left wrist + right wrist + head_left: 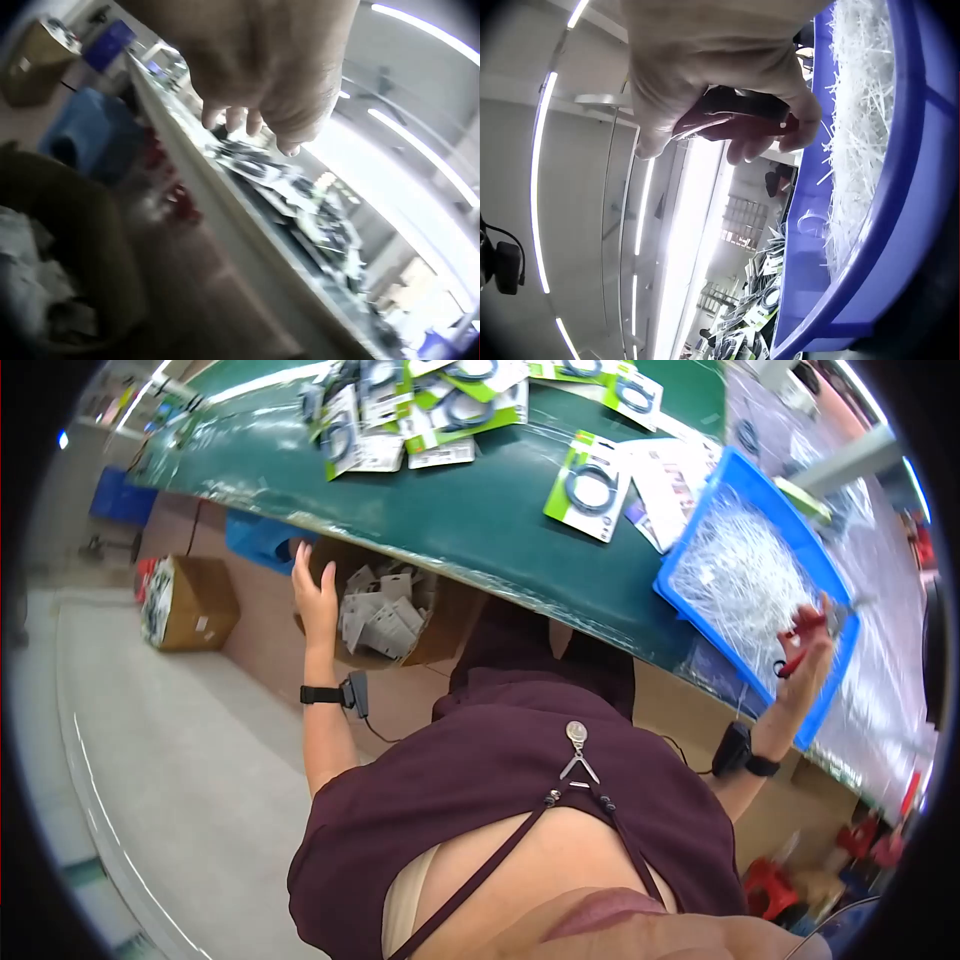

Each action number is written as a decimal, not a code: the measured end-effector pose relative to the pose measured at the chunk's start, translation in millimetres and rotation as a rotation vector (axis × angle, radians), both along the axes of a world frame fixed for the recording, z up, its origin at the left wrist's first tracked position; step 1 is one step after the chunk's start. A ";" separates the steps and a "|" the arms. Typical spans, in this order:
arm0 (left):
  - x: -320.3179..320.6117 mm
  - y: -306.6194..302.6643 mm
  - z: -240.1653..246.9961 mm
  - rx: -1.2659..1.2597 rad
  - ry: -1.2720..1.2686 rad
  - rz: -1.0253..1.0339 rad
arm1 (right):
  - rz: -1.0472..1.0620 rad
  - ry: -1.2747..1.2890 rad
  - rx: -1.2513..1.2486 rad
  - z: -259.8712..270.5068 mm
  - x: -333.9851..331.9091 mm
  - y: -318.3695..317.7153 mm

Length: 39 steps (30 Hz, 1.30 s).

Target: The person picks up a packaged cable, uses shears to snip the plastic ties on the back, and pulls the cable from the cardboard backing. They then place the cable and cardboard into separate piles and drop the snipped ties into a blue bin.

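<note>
The right hand (808,660) grips a red-handled tool (790,662), which looks like scissors or snips, above the near right side of a blue tray (692,540) of thin white strips (740,555). In the right wrist view the fingers of the hand (720,127) curl round its dark and red handle (739,112). Nothing is in the left hand (318,600), raised with its fingers extended by the table's front edge, over a cardboard box (440,625) of white cards (385,615). The left wrist view shows that hand (255,82) from behind.
Several carded cable packs (465,405) lie piled at the far side of the green table (450,510). A single pack (590,485) lies beside white sheets (665,485) left of the tray. Another cardboard box (205,605) stands on the floor at left, near a blue container (262,540).
</note>
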<state>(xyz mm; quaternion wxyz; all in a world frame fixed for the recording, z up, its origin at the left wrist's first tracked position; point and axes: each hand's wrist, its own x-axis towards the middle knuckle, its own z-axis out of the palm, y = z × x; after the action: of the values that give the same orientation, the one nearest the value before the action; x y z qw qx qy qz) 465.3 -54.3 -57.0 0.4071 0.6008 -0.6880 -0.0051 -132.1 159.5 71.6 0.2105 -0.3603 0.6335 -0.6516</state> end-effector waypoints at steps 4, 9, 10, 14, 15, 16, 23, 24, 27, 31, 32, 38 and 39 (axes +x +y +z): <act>-170.4 -35.5 60.4 0.219 0.337 -0.564 | 0.102 -0.178 -0.062 -33.4 -16.5 3.0; -335.0 -45.6 47.9 0.287 -0.358 -0.601 | 0.091 -0.377 -0.188 -54.6 -15.3 26.7; -347.5 -42.0 47.2 0.282 -0.360 -0.617 | 0.075 -0.353 -0.167 -53.9 -13.7 32.7; -366.1 -33.5 32.4 0.214 -0.688 -0.456 | 0.053 -0.301 -0.129 -52.3 -11.1 46.1; -355.2 -44.9 23.5 0.209 -0.465 -0.528 | 0.057 -0.296 -0.137 -51.4 -10.1 47.5; -342.7 -58.0 16.6 0.204 -0.243 -0.596 | 0.059 -0.292 -0.146 -50.4 -7.6 48.2; -344.6 -18.4 110.3 1.146 1.395 -1.279 | 0.035 0.488 0.176 -14.4 47.8 11.4; -357.0 -1.9 119.9 1.221 1.494 -1.367 | 0.004 0.684 0.153 -12.6 54.6 3.3; -381.8 24.6 127.0 1.337 1.565 -1.501 | 0.002 0.808 0.254 -7.8 63.0 -1.5; -401.1 44.0 129.1 1.342 1.535 -1.551 | -0.079 0.818 0.365 -6.5 59.8 10.7; -404.0 47.5 129.4 1.344 1.535 -1.537 | -0.094 0.818 0.375 -6.6 58.0 13.2; -411.6 60.4 124.6 1.386 1.452 -1.552 | -0.210 0.878 0.372 -8.2 52.0 18.0; -412.3 61.0 121.9 1.417 1.449 -1.555 | -0.213 0.872 0.365 -8.6 51.6 17.6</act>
<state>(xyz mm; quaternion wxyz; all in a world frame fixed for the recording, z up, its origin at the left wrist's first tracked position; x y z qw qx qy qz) 53.1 6.7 64.9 0.1693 -0.0135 -0.3251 -0.9303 -80.5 177.1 63.1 -0.0828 -0.4900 0.8001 -0.3359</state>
